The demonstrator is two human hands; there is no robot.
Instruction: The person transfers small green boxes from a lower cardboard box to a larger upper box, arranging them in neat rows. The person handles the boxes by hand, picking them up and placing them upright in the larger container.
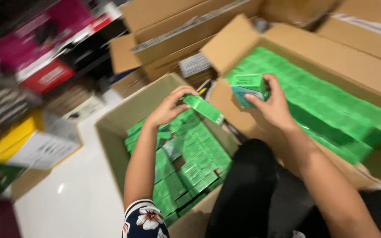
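My left hand (pixel 168 107) pinches one end of a long, thin green box (pixel 204 108) above an open cardboard carton (pixel 115 128) filled with several loose green boxes (pixel 190 163). My right hand (pixel 273 105) grips a small stack of green boxes (pixel 248 88) by its side, held between the two cartons. To the right stands a larger cardboard carton (pixel 323 48) packed with tidy rows of the same green boxes (pixel 327 105). The picture is blurred by motion.
More brown cartons (pixel 177 26) are stacked at the back. Pink, red and yellow packages (pixel 36 48) lie piled on the left over a white floor (pixel 67 198). My dark-clothed knee (pixel 256 189) sits between the two cartons.
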